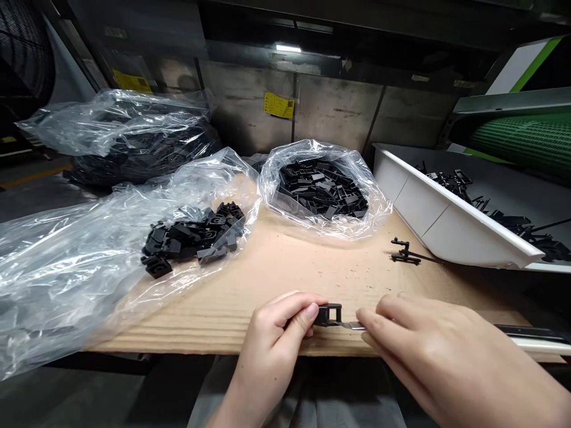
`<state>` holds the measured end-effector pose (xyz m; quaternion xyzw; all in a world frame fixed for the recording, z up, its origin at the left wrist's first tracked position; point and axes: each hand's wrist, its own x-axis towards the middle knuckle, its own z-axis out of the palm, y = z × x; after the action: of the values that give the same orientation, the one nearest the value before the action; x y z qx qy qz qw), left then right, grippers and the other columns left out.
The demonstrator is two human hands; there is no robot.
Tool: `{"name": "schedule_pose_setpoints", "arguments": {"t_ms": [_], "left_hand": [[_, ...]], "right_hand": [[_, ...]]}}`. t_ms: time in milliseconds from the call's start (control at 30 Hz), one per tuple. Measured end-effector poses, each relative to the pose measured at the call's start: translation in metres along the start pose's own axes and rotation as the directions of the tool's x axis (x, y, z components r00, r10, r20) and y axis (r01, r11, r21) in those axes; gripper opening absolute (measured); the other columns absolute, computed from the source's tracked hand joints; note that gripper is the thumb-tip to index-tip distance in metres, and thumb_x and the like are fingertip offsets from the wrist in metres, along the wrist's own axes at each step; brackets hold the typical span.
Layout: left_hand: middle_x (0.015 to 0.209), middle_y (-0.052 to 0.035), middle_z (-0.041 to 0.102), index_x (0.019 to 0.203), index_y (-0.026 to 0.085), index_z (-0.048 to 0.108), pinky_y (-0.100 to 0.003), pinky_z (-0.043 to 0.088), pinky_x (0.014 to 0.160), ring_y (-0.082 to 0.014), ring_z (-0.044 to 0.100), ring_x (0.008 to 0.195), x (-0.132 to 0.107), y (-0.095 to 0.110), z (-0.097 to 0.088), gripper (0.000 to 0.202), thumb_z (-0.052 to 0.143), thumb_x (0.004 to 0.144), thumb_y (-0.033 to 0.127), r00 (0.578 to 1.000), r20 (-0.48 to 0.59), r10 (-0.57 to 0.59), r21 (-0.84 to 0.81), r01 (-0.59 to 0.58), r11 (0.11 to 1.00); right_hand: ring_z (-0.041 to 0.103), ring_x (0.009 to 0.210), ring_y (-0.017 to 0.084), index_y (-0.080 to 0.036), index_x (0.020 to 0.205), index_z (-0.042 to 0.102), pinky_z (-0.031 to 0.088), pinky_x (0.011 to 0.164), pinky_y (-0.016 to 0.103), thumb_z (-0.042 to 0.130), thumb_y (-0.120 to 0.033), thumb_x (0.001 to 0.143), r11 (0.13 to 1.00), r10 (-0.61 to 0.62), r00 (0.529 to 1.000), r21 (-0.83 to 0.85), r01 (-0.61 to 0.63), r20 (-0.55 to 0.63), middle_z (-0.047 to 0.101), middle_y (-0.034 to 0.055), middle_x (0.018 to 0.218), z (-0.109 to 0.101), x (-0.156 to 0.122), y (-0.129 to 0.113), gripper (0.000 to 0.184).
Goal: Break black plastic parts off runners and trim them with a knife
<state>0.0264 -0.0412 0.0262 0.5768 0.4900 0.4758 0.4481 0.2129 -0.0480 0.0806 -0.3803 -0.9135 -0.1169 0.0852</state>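
Note:
Near the front edge of the board, my left hand [279, 336] pinches a small black plastic part [329, 314] between thumb and fingers. An open rectangular frame on the part sticks out to the right. My right hand [414, 342] is closed around a knife, whose thin metal blade [354, 326] points left and reaches the lower right end of the part. The fingers hide most of the knife's grip. Small black shavings are scattered on the board beyond both hands.
A clear bag [214, 172] with loose black parts [191, 238] lies at left. Another open bag [375, 217] full of black parts [323, 190] sits behind. At right, a white tray [428, 208] holds black pieces. A black sprue [405, 252] lies beside it. A green conveyor [526, 137] stands beyond.

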Motion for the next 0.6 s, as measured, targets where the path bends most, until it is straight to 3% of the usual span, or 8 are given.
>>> {"name": "schedule_pose_setpoints", "arguments": {"t_ms": [100, 167, 233, 300, 400, 467, 533, 600], "left_hand": [[0.067, -0.0016, 0.06, 0.084, 0.018, 0.071, -0.021, 0.044, 0.053, -0.0145, 0.054, 0.059, -0.001, 0.0, -0.001, 0.019, 0.053, 0.08, 0.022, 1.0, 0.0, -0.01, -0.021, 0.01, 1.0], [0.072, -0.0024, 0.062, 0.083, 0.018, 0.071, -0.02, 0.044, 0.054, -0.0151, 0.056, 0.063, -0.001, 0.001, 0.0, 0.018, 0.053, 0.08, 0.022, 1.0, 0.01, 0.006, -0.037, -0.006, 0.999], [0.074, -0.0025, 0.062, 0.082, 0.019, 0.072, -0.019, 0.042, 0.051, -0.0137, 0.055, 0.062, 0.0, 0.003, 0.002, 0.018, 0.054, 0.081, 0.022, 0.996, 0.085, 0.033, -0.063, -0.027, 0.998], [0.071, -0.0003, 0.06, 0.09, 0.021, 0.071, -0.018, 0.04, 0.048, -0.0103, 0.051, 0.055, 0.002, 0.005, 0.005, 0.018, 0.056, 0.08, 0.023, 0.988, 0.153, 0.014, -0.128, 0.006, 0.992], [0.072, 0.0008, 0.062, 0.115, 0.023, 0.056, -0.019, 0.043, 0.052, -0.0102, 0.055, 0.055, 0.007, 0.008, 0.01, 0.036, 0.059, 0.079, 0.029, 0.98, 0.163, -0.118, -0.302, 0.163, 0.939], [0.08, -0.0042, 0.067, 0.119, 0.018, 0.051, -0.024, 0.047, 0.062, -0.0153, 0.062, 0.066, 0.009, 0.009, 0.013, 0.044, 0.061, 0.078, 0.034, 0.963, 0.205, -0.178, -0.406, 0.249, 0.879], [0.084, -0.0077, 0.07, 0.111, 0.015, 0.056, -0.027, 0.048, 0.068, -0.018, 0.064, 0.074, 0.01, 0.009, 0.014, 0.039, 0.064, 0.076, 0.031, 0.95, 0.243, -0.195, -0.48, 0.292, 0.827], [0.079, -0.0047, 0.07, 0.106, 0.016, 0.058, -0.024, 0.048, 0.067, -0.0163, 0.063, 0.074, 0.01, 0.008, 0.015, 0.032, 0.065, 0.076, 0.025, 0.957, 0.214, -0.193, -0.543, 0.282, 0.791]], "right_hand": [[0.062, 0.06, 0.013, -0.024, 0.086, 0.059, 0.048, 0.048, 0.019, 0.049, -0.023, 0.083, 0.924, 0.192, 0.981, 0.34, -0.176, -0.013, 0.063, -0.0009, 0.07, 0.008, -0.01, 0.011, 0.011], [0.066, 0.07, 0.013, -0.024, 0.09, 0.061, 0.051, 0.056, 0.016, 0.049, -0.029, 0.085, 0.778, 0.332, 0.943, 0.566, -0.273, 0.0, 0.067, -0.0009, 0.075, 0.016, -0.012, 0.01, 0.014], [0.066, 0.064, 0.013, -0.021, 0.077, 0.062, 0.051, 0.053, 0.014, 0.049, -0.032, 0.084, 0.613, 0.418, 0.907, 0.72, -0.325, 0.053, 0.066, -0.0022, 0.066, 0.025, -0.01, 0.002, 0.018], [0.062, 0.05, 0.011, -0.019, 0.066, 0.06, 0.049, 0.045, 0.015, 0.049, -0.03, 0.084, 0.54, 0.5, 0.866, 0.776, -0.327, 0.017, 0.062, -0.0031, 0.055, 0.032, -0.008, -0.01, 0.024], [0.061, 0.05, 0.011, -0.02, 0.076, 0.062, 0.047, 0.047, 0.016, 0.053, -0.018, 0.081, 0.708, 0.536, 0.78, 0.674, -0.208, -0.322, 0.064, -0.0016, 0.06, 0.041, -0.005, -0.027, 0.01], [0.064, 0.06, 0.012, -0.018, 0.088, 0.062, 0.048, 0.054, 0.018, 0.053, -0.01, 0.08, 0.858, 0.395, 0.766, 0.503, -0.109, -0.507, 0.068, 0.0028, 0.071, 0.048, -0.005, -0.034, 0.015], [0.065, 0.067, 0.014, -0.016, 0.096, 0.061, 0.048, 0.057, 0.02, 0.048, -0.006, 0.082, 0.916, 0.273, 0.802, 0.399, -0.047, -0.532, 0.069, 0.006, 0.077, 0.054, -0.007, -0.038, 0.022], [0.065, 0.07, 0.014, -0.017, 0.101, 0.059, 0.048, 0.059, 0.02, 0.044, -0.005, 0.082, 0.882, 0.285, 0.829, 0.471, -0.03, -0.481, 0.068, 0.0059, 0.082, 0.057, -0.01, -0.039, 0.027]]}}
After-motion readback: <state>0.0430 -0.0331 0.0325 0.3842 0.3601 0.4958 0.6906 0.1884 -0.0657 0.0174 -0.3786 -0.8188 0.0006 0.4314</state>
